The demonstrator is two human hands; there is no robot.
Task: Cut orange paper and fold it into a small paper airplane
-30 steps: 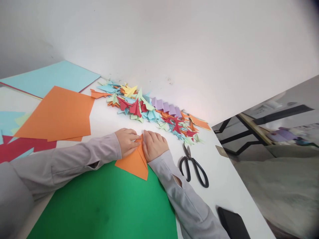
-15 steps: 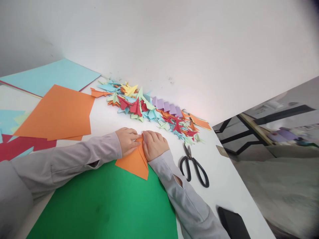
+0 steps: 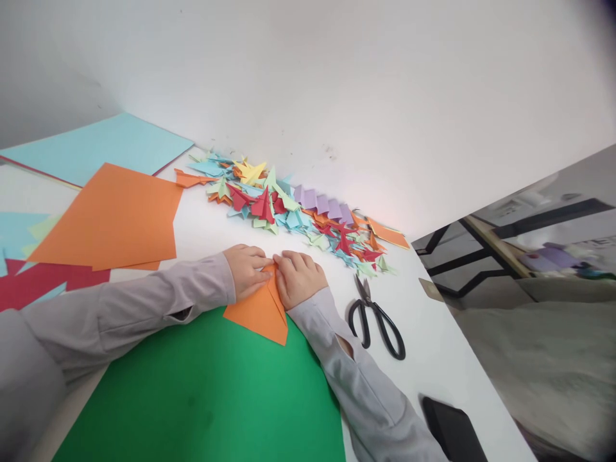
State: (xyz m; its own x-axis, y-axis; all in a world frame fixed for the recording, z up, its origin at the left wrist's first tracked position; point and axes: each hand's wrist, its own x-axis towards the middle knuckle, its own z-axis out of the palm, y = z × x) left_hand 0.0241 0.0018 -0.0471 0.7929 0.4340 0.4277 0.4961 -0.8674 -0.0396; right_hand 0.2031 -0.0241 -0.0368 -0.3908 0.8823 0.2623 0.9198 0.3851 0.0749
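A partly folded piece of orange paper point(image 3: 257, 314) lies at the far end of a large green sheet point(image 3: 206, 385), its wide, pointed end toward me. My left hand point(image 3: 246, 271) covers its left side, fingers close together and pressed on the narrow far end. From the right, my right hand point(image 3: 301, 279) grips the same far tip with curled fingers, the thumb side along the paper's right edge. Both sets of fingertips nearly meet at that tip and hide it. A fold line shows down the paper's right part.
Several small folded paper planes point(image 3: 262, 205) are heaped along the wall. Black-handled scissors point(image 3: 378, 314) lie slightly spread, right of my right hand. A black flat object point(image 3: 455, 430) sits near the table's right edge. Orange sheets point(image 3: 115, 218) and a light-blue sheet point(image 3: 106, 147) are at left.
My right hand's fingers have curled in a little more at the paper's far tip. The orange paper and left hand stay almost in place.
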